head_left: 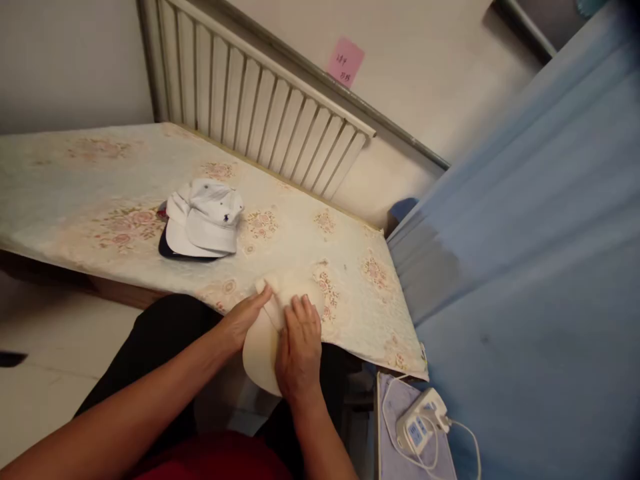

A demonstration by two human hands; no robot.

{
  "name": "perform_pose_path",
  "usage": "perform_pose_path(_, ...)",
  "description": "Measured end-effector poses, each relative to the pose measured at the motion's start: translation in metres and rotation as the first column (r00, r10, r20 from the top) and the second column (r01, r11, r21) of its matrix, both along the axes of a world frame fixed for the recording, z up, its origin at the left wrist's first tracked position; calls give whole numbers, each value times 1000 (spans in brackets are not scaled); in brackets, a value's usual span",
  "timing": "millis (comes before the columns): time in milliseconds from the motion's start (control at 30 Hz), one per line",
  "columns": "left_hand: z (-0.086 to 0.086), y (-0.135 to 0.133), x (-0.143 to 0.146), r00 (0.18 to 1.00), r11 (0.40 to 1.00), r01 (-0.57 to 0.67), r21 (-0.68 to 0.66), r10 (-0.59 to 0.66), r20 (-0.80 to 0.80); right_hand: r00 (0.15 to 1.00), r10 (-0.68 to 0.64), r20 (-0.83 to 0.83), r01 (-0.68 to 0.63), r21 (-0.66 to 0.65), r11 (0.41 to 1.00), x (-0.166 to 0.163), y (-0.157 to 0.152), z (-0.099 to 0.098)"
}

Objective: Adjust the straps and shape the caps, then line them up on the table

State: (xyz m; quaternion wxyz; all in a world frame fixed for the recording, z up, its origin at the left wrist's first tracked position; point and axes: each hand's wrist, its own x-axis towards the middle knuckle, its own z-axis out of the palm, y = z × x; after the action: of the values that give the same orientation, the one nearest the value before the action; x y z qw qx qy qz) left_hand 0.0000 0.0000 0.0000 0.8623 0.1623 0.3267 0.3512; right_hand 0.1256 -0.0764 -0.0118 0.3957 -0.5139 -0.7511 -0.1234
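Note:
A cream baseball cap point(260, 353) lies at the front edge of the table, its brim sticking out over my lap. My left hand point(244, 319) grips the cap's left side, thumb on top and the other fingers hidden beneath. Across the crown and the base of the brim rests my right hand point(300, 343), its fingers flat and side by side. Farther back to the left sits a stack of caps point(204, 217). White ones are on top, one with a small dark logo, and a dark brim shows at the bottom.
A floral cloth point(295, 233) covers the table. Behind it stands a white radiator point(270, 107), with a pink note point(346, 61) on the wall above. Blue curtain point(525, 267) hangs at the right. A white power strip point(423, 420) with cables lies on a small stand.

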Motion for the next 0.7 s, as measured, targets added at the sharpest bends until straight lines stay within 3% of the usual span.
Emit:
perform_pose_path(100, 3, -3, -2, 999, 998, -23, 51, 24, -25, 991, 5, 132, -1, -27, 1000, -3, 5, -1)
perform_pose_path(300, 4, -6, -2, 996, 995, -46, 94, 52, -70, 979, -2, 205, 27, -117, 993, 0, 5, -7)
perform_pose_path(700, 2, -6, -1, 990, 994, -46, 103, 59, -125, 995, -6, 97, 25, -192, 981, 4, 0, -6)
